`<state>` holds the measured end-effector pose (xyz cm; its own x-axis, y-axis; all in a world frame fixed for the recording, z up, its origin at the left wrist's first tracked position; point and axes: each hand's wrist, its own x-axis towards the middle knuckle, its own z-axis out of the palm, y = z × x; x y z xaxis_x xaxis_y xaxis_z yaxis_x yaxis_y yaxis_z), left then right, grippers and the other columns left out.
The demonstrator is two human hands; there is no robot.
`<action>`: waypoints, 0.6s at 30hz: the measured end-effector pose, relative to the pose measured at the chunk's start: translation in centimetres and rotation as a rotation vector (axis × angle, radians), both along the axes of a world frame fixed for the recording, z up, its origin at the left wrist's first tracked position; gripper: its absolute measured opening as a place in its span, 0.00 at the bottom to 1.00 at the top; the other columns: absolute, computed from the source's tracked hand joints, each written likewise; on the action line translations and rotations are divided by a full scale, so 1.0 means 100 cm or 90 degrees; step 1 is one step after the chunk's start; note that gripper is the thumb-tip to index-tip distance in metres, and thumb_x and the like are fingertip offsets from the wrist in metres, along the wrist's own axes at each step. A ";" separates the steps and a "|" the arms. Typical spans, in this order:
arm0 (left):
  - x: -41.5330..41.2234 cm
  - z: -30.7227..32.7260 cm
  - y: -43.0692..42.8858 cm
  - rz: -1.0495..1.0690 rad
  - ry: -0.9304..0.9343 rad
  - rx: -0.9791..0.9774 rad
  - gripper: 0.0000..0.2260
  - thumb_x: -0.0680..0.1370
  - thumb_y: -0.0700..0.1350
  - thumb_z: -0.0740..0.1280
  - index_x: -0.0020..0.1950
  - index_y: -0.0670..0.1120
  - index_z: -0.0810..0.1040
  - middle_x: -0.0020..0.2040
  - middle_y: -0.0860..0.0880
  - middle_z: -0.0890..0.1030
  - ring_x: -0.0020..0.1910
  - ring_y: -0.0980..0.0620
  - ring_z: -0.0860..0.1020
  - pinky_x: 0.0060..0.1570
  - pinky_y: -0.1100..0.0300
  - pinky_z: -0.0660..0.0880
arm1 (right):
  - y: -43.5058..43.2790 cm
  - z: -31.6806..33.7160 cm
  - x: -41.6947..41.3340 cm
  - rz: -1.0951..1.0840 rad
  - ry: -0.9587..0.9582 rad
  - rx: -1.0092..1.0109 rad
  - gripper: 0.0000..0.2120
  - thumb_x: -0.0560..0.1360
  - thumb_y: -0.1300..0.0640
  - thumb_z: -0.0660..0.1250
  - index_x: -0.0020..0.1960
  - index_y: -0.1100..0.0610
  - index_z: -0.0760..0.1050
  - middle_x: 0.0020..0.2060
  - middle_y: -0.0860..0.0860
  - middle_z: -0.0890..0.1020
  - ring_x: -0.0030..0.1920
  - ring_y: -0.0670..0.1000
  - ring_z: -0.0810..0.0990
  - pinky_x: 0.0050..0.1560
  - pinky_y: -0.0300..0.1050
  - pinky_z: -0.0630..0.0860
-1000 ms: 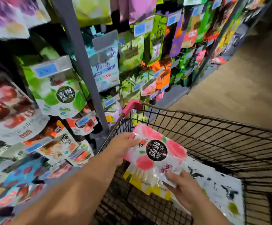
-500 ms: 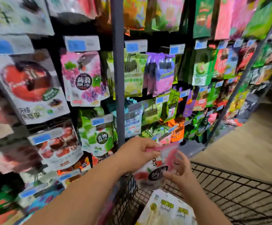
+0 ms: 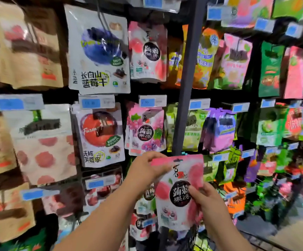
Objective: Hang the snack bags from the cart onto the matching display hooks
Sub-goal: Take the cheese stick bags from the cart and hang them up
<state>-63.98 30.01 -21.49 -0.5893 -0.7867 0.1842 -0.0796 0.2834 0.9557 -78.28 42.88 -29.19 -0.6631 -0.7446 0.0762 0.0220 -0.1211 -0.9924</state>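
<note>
A tall display rack point(image 3: 219, 94) with a dark back fills nearly the whole view, and a grey upright post point(image 3: 188, 78) divides it. Blue-and-white price labels point(image 3: 152, 100) sit in rows across it. A tan floor point(image 3: 300, 238) shows at the lower right corner.

Both bare forearms enter from the near edge and extend up toward the far side, converging at centre. The left hand point(image 3: 147, 168) is the higher one, fingers curled, pinching the top left corner of the pink snack bag point(image 3: 174, 180). The right hand point(image 3: 207, 201) sits lower and further right, gripping the bag's right edge at mid-height.
</note>
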 end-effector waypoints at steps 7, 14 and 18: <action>0.004 0.016 -0.057 -0.015 0.162 0.173 0.08 0.72 0.38 0.74 0.50 0.44 0.81 0.43 0.47 0.85 0.40 0.50 0.82 0.42 0.60 0.79 | -0.070 0.024 0.003 -0.014 0.035 -0.029 0.06 0.73 0.60 0.72 0.48 0.61 0.81 0.42 0.58 0.86 0.46 0.61 0.85 0.51 0.55 0.80; -0.012 0.019 -0.112 0.014 0.247 0.219 0.08 0.71 0.45 0.75 0.45 0.42 0.82 0.48 0.40 0.85 0.51 0.39 0.82 0.58 0.44 0.76 | -0.127 0.039 0.002 -0.044 0.059 -0.031 0.03 0.74 0.56 0.72 0.46 0.55 0.82 0.44 0.60 0.86 0.48 0.63 0.84 0.56 0.65 0.78; -0.021 0.028 -0.129 0.002 0.280 0.232 0.11 0.73 0.47 0.73 0.48 0.41 0.80 0.49 0.42 0.84 0.51 0.41 0.81 0.57 0.45 0.76 | -0.149 0.049 -0.002 -0.065 0.058 -0.049 0.03 0.74 0.58 0.72 0.45 0.58 0.82 0.43 0.60 0.86 0.47 0.63 0.85 0.55 0.67 0.77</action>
<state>-66.07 17.11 -18.70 -0.5162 -0.8469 0.1276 0.3475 -0.0710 0.9350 -78.53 27.94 -24.32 -0.7228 -0.6632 0.1943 -0.0846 -0.1941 -0.9773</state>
